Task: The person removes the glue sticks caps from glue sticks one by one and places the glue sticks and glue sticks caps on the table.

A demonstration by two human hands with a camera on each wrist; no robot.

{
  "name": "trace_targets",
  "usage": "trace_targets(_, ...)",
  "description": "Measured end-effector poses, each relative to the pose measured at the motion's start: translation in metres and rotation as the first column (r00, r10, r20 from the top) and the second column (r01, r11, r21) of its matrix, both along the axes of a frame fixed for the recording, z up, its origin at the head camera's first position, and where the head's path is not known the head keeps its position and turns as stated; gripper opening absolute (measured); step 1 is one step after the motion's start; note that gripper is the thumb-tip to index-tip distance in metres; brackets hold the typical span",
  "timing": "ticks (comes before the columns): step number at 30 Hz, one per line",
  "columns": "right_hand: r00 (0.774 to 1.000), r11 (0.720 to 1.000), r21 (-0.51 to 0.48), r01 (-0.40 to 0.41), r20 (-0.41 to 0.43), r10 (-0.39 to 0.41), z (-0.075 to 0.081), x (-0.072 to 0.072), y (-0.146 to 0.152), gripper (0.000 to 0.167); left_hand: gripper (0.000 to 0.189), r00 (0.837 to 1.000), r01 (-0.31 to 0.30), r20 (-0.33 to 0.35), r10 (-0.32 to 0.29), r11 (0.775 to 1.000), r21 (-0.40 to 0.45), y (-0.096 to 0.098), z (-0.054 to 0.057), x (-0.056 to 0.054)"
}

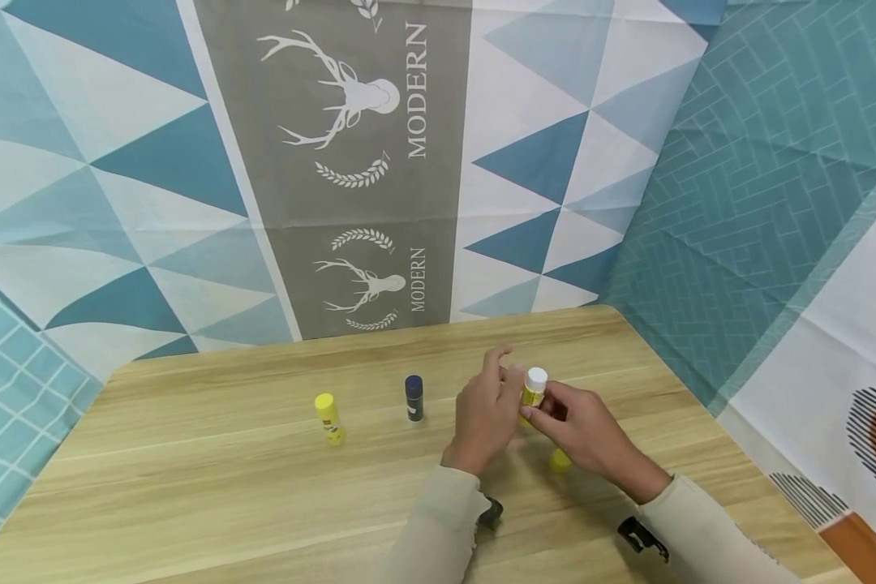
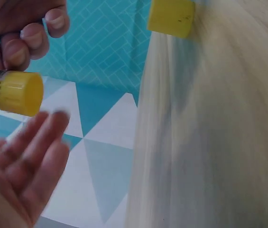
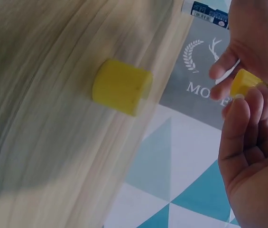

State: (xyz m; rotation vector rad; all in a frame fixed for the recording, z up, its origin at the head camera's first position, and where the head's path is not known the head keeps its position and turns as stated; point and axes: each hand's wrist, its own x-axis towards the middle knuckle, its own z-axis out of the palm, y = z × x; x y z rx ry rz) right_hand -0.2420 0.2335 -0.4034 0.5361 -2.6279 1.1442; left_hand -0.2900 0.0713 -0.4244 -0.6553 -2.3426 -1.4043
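My right hand [image 1: 587,426] pinches a yellow glue stick [image 1: 531,400] between thumb and fingers, above the table. Its uncapped white end points up; the yellow base shows in both wrist views. Beside the stick, my left hand [image 1: 485,410] has its fingers extended; in the left wrist view its fingers [image 2: 43,166] are apart from the yellow base. Below my right hand, the loose yellow cap [image 1: 560,461] stands on the table, larger in the right wrist view [image 3: 122,88].
A second yellow glue stick [image 1: 329,419] stands upright on the wooden table [image 1: 248,487] to the left. Between it and my left hand stands a dark blue glue stick [image 1: 414,397]. Patterned cloth [image 1: 350,186] hangs behind the table.
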Motion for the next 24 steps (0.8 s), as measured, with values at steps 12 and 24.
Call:
trace_targets(12,0.996,0.998,0.066,-0.004,0.09,-0.002,-0.002,-0.008,0.009,0.02,0.056,0.986,-0.165,0.029,0.163,0.983,0.077,-0.003,0.003,-0.003)
trace_targets(24,0.983,0.991,0.134,0.024,0.178,-0.048,-0.014,-0.032,0.021,0.013,0.052,0.984,-0.12,-0.114,0.134,0.985,0.12,-0.003,0.001,-0.004)
